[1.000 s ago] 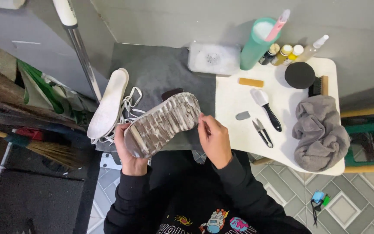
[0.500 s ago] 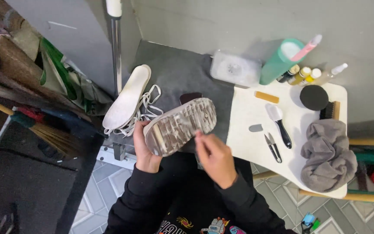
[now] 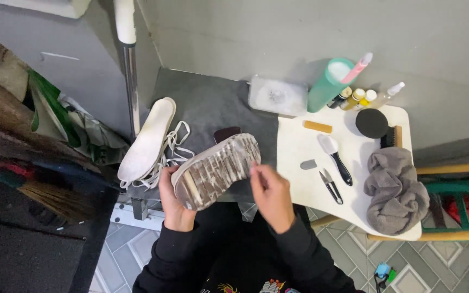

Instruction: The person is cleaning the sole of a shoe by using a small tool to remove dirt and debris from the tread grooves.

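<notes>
the sneaker (image 3: 215, 171) is held sole-up over the lap, its grooved outsole dirty grey-brown along most of its length, so the sole cleaning looks barely begun. the insole (image 3: 146, 140) and white laces (image 3: 172, 149) already lie out on the grey mat (image 3: 213, 103) at ten o'clock from the shoe. the left hand (image 3: 173, 198) wraps the heel end from below, fingers closed round it. the right hand (image 3: 270, 195) sits at four o'clock from the toe, fingertips (image 3: 254, 171) pinched narrow and touching the sole's edge; something small may be between them, i can't tell. brush (image 3: 336, 157) and grey cloth (image 3: 394, 190) rest untouched on the white table (image 3: 299, 146).
</notes>
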